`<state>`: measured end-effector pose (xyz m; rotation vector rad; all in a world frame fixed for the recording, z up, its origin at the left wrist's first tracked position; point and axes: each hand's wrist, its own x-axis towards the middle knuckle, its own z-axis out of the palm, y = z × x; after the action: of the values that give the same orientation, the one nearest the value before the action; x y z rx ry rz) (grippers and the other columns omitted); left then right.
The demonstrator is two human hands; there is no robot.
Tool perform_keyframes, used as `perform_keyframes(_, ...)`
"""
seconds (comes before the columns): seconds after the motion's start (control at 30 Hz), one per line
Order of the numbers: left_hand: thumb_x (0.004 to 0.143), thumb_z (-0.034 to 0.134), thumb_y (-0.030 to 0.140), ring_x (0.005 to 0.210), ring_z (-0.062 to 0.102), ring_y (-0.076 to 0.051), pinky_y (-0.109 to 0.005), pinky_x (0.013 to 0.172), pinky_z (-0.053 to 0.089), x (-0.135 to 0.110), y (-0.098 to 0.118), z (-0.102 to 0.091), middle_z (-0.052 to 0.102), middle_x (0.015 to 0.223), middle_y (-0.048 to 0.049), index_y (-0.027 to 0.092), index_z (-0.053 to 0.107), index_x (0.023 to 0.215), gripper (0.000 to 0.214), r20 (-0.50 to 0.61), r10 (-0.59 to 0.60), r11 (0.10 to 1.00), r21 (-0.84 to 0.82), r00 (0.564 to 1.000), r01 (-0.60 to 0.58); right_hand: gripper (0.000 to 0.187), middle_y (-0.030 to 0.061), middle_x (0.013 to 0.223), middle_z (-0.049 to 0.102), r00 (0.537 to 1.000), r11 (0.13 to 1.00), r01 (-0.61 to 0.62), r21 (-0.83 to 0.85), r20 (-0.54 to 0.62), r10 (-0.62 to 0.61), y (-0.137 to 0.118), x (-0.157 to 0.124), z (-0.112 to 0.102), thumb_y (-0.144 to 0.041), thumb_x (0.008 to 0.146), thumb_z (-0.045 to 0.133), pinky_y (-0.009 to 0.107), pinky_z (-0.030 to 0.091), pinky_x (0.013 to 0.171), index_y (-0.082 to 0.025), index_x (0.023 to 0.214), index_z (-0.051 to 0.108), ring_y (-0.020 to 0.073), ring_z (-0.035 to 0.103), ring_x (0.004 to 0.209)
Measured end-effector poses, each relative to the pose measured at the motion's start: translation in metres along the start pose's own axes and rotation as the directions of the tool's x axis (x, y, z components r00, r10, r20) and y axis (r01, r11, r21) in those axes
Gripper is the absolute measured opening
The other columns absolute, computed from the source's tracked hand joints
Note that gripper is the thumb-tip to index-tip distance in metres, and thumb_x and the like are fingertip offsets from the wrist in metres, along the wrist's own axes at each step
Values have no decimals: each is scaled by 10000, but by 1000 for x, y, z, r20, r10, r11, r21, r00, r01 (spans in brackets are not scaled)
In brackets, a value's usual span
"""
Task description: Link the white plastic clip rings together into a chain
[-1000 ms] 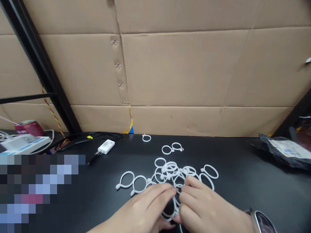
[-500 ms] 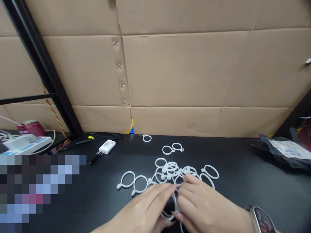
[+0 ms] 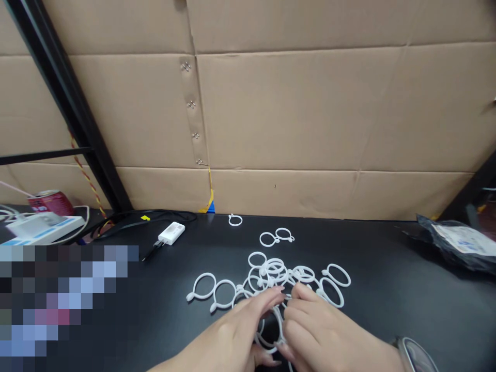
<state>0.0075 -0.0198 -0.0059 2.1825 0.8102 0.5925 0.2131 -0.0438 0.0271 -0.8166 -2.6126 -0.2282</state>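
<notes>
Several white plastic rings (image 3: pixel 273 271) lie in a loose pile on the black table (image 3: pixel 387 289). My left hand (image 3: pixel 232 333) and my right hand (image 3: pixel 318 333) meet at the near edge of the pile, fingertips touching. Between them they pinch a white ring (image 3: pixel 271 333), which is partly hidden under the fingers. Two linked rings (image 3: pixel 217 290) lie left of the pile. Another pair of rings (image 3: pixel 276 237) and a single small ring (image 3: pixel 234 220) lie farther back. A watch (image 3: pixel 416 354) is on my right wrist.
A cardboard wall (image 3: pixel 310 113) stands behind the table. A white adapter with cable (image 3: pixel 170 233) lies at the back left, beside a power strip (image 3: pixel 39 227) and a red can (image 3: pixel 50 201). A black plastic bag (image 3: pixel 457 240) lies at the right. A black frame post (image 3: pixel 65 103) slants at left.
Both hands have shifted slightly forward into the pile, still pinching the ring between them. The other rings have not moved.
</notes>
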Motion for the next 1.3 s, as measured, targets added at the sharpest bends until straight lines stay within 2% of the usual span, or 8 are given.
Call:
perform_keyframes(0.3, 749, 530, 13, 1190, 546, -205, -328, 970, 485, 2, 4, -2, 515, 1363, -47, 310, 114, 1449, 867, -177, 286, 938, 254, 942, -237, 395, 38, 667, 589, 999, 993, 11, 117, -44, -6, 6, 2, -11, -285, 982, 259, 360, 380, 703, -169, 735, 545, 170, 491, 613)
perform_keyframes(0.43, 792, 548, 55, 1186, 545, -232, -377, 956, 495, 4, 10, -11, 515, 1355, -99, 250, 184, 1437, 765, -225, 306, 876, 448, 925, -181, 339, 41, 704, 566, 979, 972, -171, 162, -84, 186, 28, 0, -14, -351, 973, 304, 353, 385, 652, -174, 813, 545, 183, 464, 634)
perform_keyframes(0.5, 791, 608, 81, 1170, 555, -256, -424, 943, 499, 6, 8, -13, 538, 1328, -121, 224, 234, 1419, 745, -227, 256, 862, 494, 940, -115, 265, 38, 757, 580, 904, 893, -395, 216, -79, 420, 45, -2, -10, -338, 966, 352, 350, 401, 681, -191, 875, 553, 197, 495, 716)
perform_keyframes(0.57, 768, 675, 106, 1172, 550, -279, -466, 939, 493, 9, 3, -13, 543, 1320, -139, 206, 287, 1392, 741, -221, 208, 853, 518, 953, -66, 238, 22, 774, 583, 783, 766, -581, 276, -68, 618, 63, -4, -5, -383, 952, 397, 358, 416, 717, -213, 915, 559, 199, 515, 753)
perform_keyframes(0.63, 733, 744, 166, 1184, 539, -292, -487, 956, 473, 11, -4, -11, 546, 1317, -146, 206, 325, 1369, 763, -211, 175, 855, 516, 962, -42, 258, 9, 753, 557, 747, 730, -622, 284, -64, 661, 83, -4, 2, -406, 951, 388, 346, 436, 678, -207, 938, 551, 183, 516, 697)
perform_keyframes(0.93, 846, 620, 217, 1251, 476, -253, -452, 998, 447, 9, 2, -17, 508, 1361, -100, 219, 344, 1367, 589, -238, 246, 845, 528, 940, -88, 233, 25, 896, 579, 770, 741, -633, 223, 86, 632, 148, 15, 28, -350, 854, 610, 360, 491, 722, -159, 982, 578, 171, 573, 776)
perform_keyframes(1.1, 875, 553, 193, 1242, 483, -256, -456, 983, 458, 8, 8, -20, 507, 1359, -111, 207, 326, 1382, 556, -248, 293, 826, 552, 924, -114, 234, 58, 1086, 606, 794, 750, -608, 262, 187, 578, 152, 15, 33, -306, 901, 564, 397, 511, 763, -157, 1081, 577, 199, 612, 894)
perform_keyframes(1.3, 859, 556, 174, 1219, 509, -254, -422, 970, 478, 8, 3, -13, 526, 1338, -124, 190, 322, 1378, 570, -236, 323, 824, 546, 916, -150, 254, -9, 793, 486, 760, 616, -618, 488, 173, 626, 139, 2, 18, -418, 830, 601, 348, 432, 722, -192, 726, 551, 155, 473, 703)
